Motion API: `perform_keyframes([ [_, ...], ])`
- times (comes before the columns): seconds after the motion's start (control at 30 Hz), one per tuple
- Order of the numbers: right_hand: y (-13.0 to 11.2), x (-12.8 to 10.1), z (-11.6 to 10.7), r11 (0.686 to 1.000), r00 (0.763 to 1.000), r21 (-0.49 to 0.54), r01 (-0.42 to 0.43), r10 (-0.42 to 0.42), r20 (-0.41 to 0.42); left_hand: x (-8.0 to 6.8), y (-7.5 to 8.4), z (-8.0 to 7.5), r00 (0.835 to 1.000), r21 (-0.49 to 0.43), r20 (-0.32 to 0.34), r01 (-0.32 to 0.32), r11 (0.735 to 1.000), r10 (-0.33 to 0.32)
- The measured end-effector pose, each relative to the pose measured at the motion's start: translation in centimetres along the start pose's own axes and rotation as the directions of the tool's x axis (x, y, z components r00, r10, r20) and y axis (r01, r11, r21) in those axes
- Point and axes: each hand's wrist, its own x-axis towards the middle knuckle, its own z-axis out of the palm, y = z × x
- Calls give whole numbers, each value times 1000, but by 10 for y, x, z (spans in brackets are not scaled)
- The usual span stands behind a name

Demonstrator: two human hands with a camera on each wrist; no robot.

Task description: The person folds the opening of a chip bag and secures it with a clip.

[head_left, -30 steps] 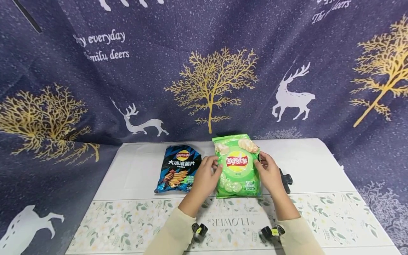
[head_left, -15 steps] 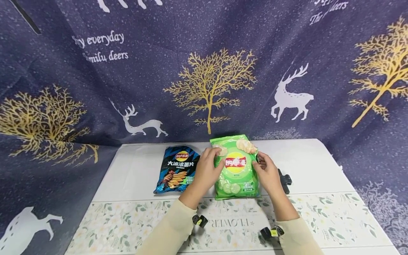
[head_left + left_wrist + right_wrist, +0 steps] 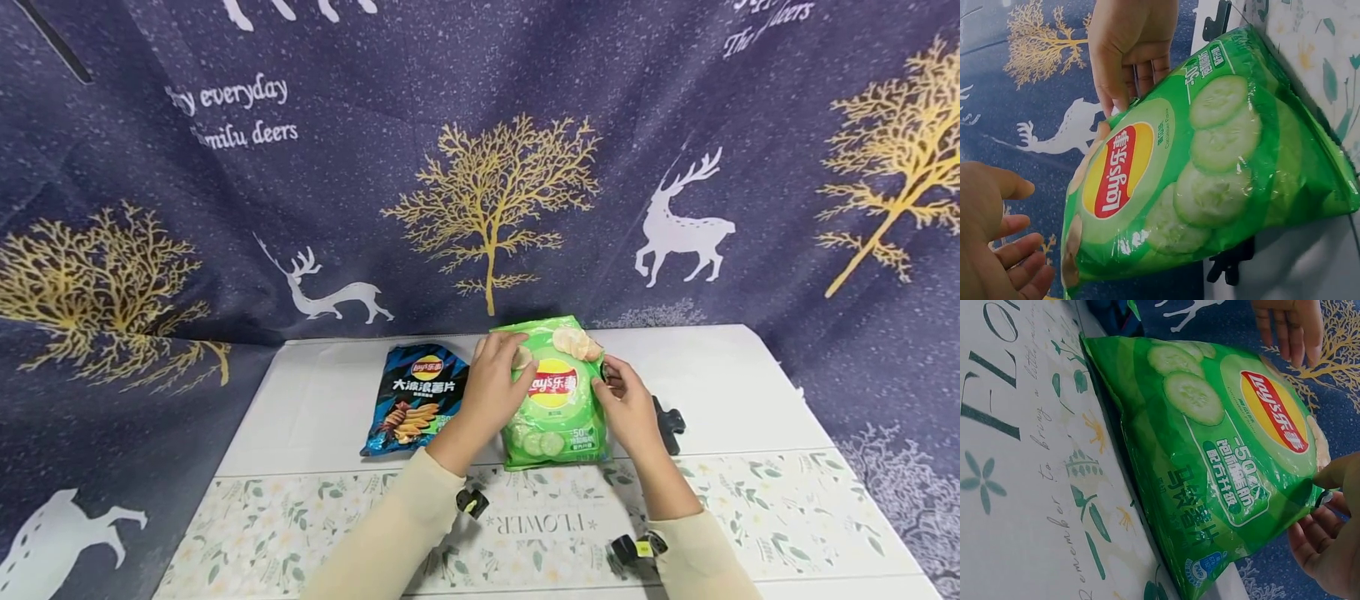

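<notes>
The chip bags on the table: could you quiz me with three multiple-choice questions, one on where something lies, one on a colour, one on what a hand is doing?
1. Where does the dark blue bag lie relative to the green bag?
A on its left
B on top of it
C on its right

2. What colour is the clip beside the right hand?
A red
B black
C white

3. What is the right hand doing?
A resting flat on the table
B pinching the green bag's edge
C holding the blue bag

Answers: 1 A, head view shows it left. 2 B, it looks black. 3 B, thumb and fingers close on the edge.
</notes>
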Motion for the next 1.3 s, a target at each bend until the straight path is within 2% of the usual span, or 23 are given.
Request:
perform_keyframes([
  [0.13,-1,-1,1,1000,1000,0,13,-13,-13,8,3,2,999,42,-7,-44,998,44],
  [0.27,1,-1,2,999,999,-6,33,-33,-22,18,6,0,998,82,16,-61,995,59],
  [0.5,1,0,3,999,999,-9,40,-41,-20,32,8,-2,997,157,53,-62,986,54],
  [0.9,-4,-3,3,997,994,9,76,-75,-75,51,14,-3,990,239,142,-61,969,27],
  [1.03,-4,-3,4,997,993,8,82,-81,-90,57,17,-4,982,256,191,-59,965,10],
  [1.2,-4,-3,5,996,992,20,88,-85,-93,62,21,-3,960,256,279,-68,964,-6],
  [1.3,-4,-4,5,997,993,24,80,-77,-90,63,22,-2,956,256,293,-71,964,-7],
])
